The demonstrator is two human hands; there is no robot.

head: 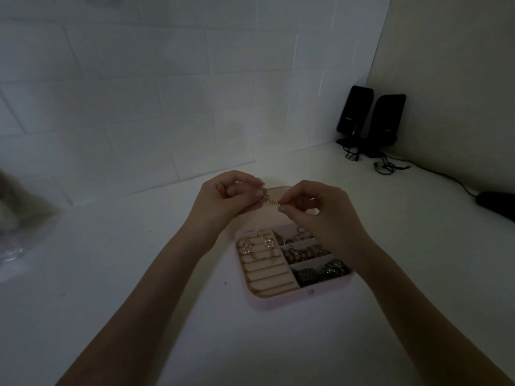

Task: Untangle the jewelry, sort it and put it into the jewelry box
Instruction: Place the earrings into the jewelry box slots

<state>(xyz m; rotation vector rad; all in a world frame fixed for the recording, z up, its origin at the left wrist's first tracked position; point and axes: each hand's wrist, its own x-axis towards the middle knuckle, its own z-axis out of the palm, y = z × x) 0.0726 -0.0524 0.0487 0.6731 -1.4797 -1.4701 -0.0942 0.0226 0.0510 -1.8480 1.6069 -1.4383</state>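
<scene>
A short gold chain [271,201] is stretched between my two hands above the open pink jewelry box [281,300]. My left hand [225,200] pinches its left end and my right hand [320,215] pinches its right end. In the box, gold earrings [257,245] hang on the ribbed left section. The right compartments hold rings [295,238], a pink beaded piece [305,252] and a dark chain pile [320,273]. My right wrist covers the box's right edge.
The box lies on a white table against a white tiled wall. Two black speakers [370,118] with cables stand in the far right corner. A dark object [496,204] lies at the right edge. Clear plastic wrapping [19,240] sits at the left.
</scene>
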